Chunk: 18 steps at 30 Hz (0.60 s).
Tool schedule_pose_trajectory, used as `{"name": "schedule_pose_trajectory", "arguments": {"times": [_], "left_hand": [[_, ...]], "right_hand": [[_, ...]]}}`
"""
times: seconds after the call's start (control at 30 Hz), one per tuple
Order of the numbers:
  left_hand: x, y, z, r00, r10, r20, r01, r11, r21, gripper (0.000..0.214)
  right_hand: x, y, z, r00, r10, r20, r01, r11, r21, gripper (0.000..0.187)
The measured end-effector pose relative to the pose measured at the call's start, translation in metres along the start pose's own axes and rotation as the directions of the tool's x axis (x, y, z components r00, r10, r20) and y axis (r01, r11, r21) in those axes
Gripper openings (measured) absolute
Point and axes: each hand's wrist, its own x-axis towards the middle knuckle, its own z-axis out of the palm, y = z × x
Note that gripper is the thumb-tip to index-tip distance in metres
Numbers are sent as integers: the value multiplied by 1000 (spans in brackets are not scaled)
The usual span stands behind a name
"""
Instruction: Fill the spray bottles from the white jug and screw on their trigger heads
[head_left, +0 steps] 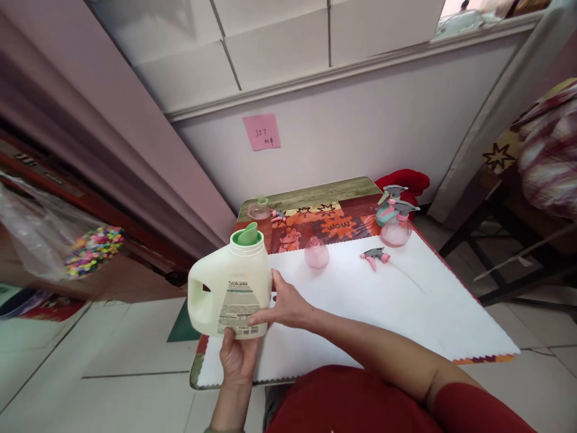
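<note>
A large cream detergent jug with a green pour spout is held upright over the table's left side. My left hand supports it from below, thumb on the label. My right hand clasps its right side, thumb across the lower label. To the right of the jug stands a pink spray bottle without its spray head. A grey and pink trigger sprayer with a thin tube lies on the white sheet.
Two spray bottles with trigger heads, one greenish and one pink, stand at the back right corner. Near the back left are a clear pink item and another sprayer head. A bag of colourful pieces hangs at left; a dark stool stands at right.
</note>
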Motion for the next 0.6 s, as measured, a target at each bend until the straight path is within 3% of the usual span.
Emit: {"name": "schedule_pose_trajectory", "arguments": {"times": [0.1, 0.23, 0.33, 0.47, 0.6], "left_hand": [[4, 0, -4, 996, -6, 95, 18, 992, -121, 52], [12, 12, 5, 975, -71, 209, 127, 955, -268, 44], [12, 16, 8, 984, -130, 123, 141, 986, -87, 41], [-3, 1, -6, 975, -220, -16, 220, 963, 155, 43], [-22, -16, -21, 977, -212, -29, 210, 925, 316, 50]], "right_hand": [[9, 1, 7, 998, -51, -31, 46, 988, -145, 88], [37, -7, 4, 992, -122, -11, 112, 938, -330, 81], [60, -6, 1, 987, -158, -22, 131, 881, -455, 79], [85, 16, 0, 984, -179, -18, 136, 803, -581, 78], [103, 44, 2, 985, -174, 2, 138, 776, -615, 79]]}}
